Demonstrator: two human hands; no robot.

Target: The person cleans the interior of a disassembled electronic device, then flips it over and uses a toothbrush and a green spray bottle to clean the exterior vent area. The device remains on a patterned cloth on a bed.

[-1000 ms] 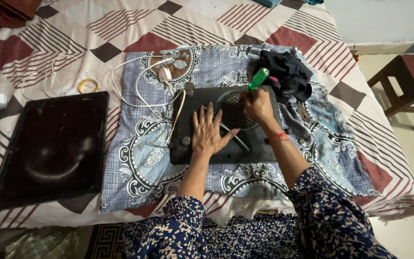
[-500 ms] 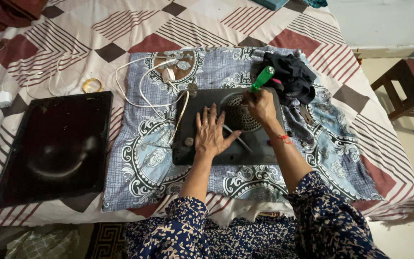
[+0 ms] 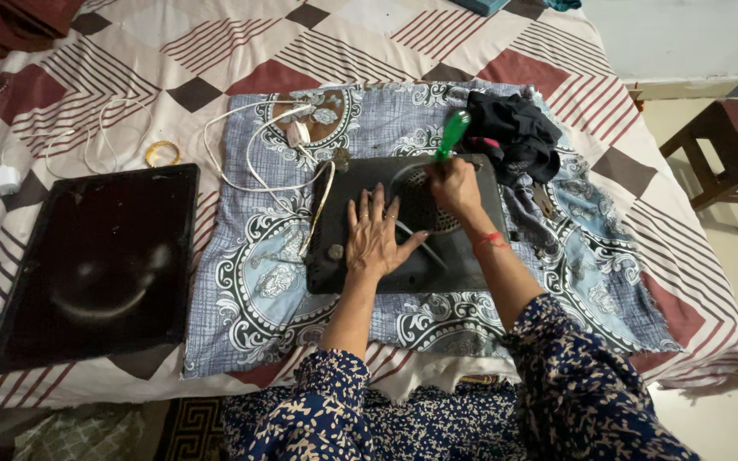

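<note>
on black base (image 3: 403,273): l hand (image 3: 371,239) flat, r hand (image 3: 454,188) fisted

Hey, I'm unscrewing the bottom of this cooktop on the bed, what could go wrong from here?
The dark appliance base lies on a soft cloth-covered bed, so it may rock while your right hand turns the green-handled screwdriver, and the tip may slip. Your left hand lies flat close to the tip, so a slip might jab it. The black glass panel lies near the bed's edge and might slide off.
</note>
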